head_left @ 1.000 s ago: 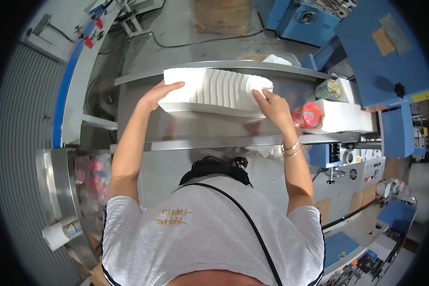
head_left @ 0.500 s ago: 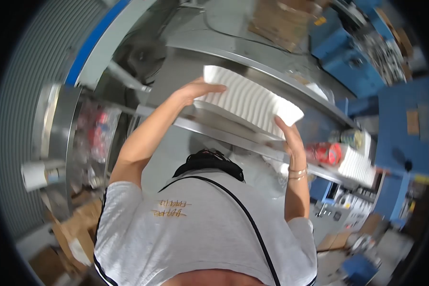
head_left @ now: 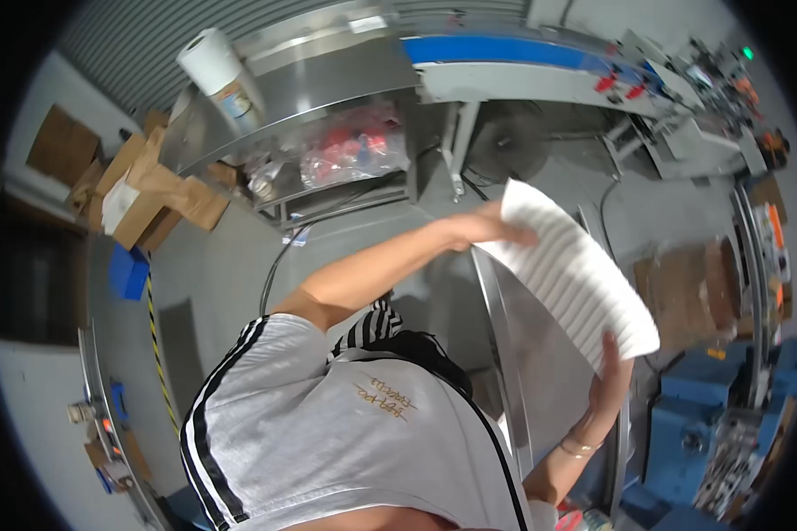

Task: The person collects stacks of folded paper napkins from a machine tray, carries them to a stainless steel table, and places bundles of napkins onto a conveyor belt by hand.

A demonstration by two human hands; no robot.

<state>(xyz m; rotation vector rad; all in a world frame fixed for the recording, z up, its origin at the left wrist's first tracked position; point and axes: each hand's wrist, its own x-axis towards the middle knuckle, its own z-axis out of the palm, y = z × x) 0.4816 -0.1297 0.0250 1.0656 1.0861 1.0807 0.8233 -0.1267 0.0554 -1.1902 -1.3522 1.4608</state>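
Observation:
A long white ribbed stack (head_left: 576, 274), which looks like many thin folded layers, is held up between both hands. My left hand (head_left: 500, 228) grips its upper left end, thumb on top and fingers underneath. Around the lower right end is my right hand (head_left: 609, 367), its thumb pressed on the near side; its other fingers are mostly hidden. The stack hangs above a metal-edged trough or table (head_left: 505, 354), slightly blurred by motion.
Behind on the left stands a steel table (head_left: 328, 80) with a white roll (head_left: 211, 60) on it and bagged red items (head_left: 354, 146) below. A conveyor with a blue belt (head_left: 505, 51) runs at the back. Cardboard boxes (head_left: 142, 199) lie left; a blue machine (head_left: 695, 442) stands right.
The view has swung strongly to the left, bringing the steel table and conveyor ahead. Both hands still hold the white stack, now raised and turned away from its earlier place over the trough.

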